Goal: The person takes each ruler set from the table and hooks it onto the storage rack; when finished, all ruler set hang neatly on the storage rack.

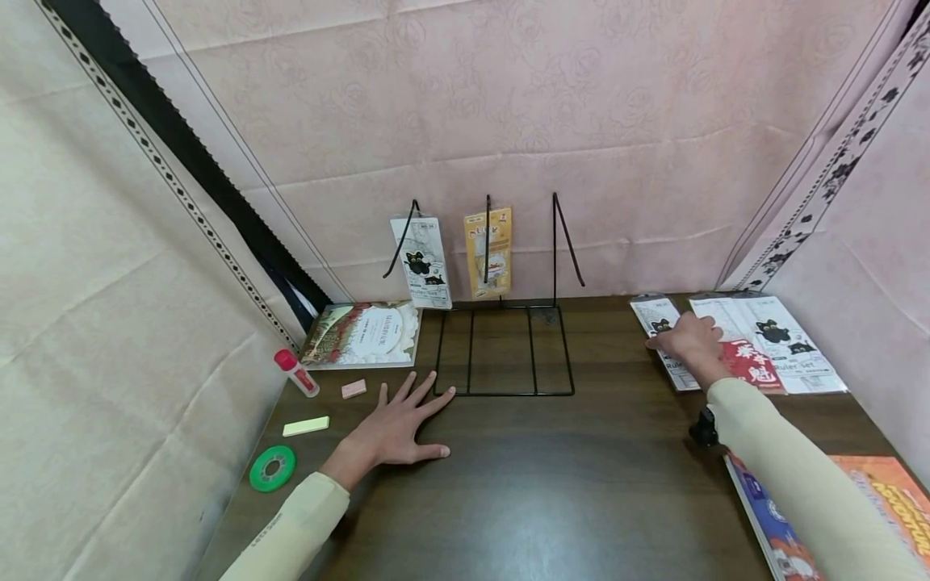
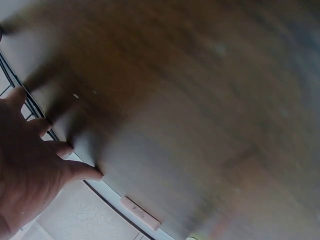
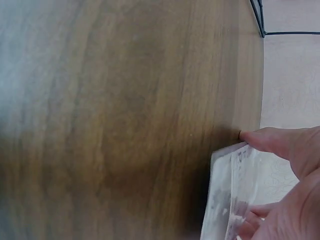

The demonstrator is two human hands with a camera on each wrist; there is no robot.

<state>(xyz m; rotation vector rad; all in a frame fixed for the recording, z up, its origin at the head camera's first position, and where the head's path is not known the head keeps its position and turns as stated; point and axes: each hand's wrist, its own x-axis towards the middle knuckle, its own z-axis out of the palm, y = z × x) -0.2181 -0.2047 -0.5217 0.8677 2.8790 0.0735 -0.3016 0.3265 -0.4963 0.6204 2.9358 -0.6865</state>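
Note:
My left hand [image 1: 400, 428] lies on the table with its fingers spread, fingertips beside the front left corner of a black wire rack [image 1: 534, 355]. In the left wrist view its fingers [image 2: 82, 171] point toward the tabletop. At the right, my right hand [image 1: 690, 343] is over a flat white packet [image 1: 679, 376] printed with a black cat. The right wrist view shows the thumb at one corner of this packet [image 3: 220, 195] and bent fingers at its other side. A matching white packet [image 1: 423, 258] and a yellow packet [image 1: 488, 250] hang on the rack's hooks; the right hook is bare.
More white packets [image 1: 795, 343] and a red one [image 1: 748, 367] lie right of my right hand. Books [image 1: 773, 524] lie front right. At left are a booklet [image 1: 349, 335], glue stick [image 1: 296, 373], pink eraser [image 1: 353, 389], pale green strip [image 1: 305, 426] and green tape roll [image 1: 256, 470].

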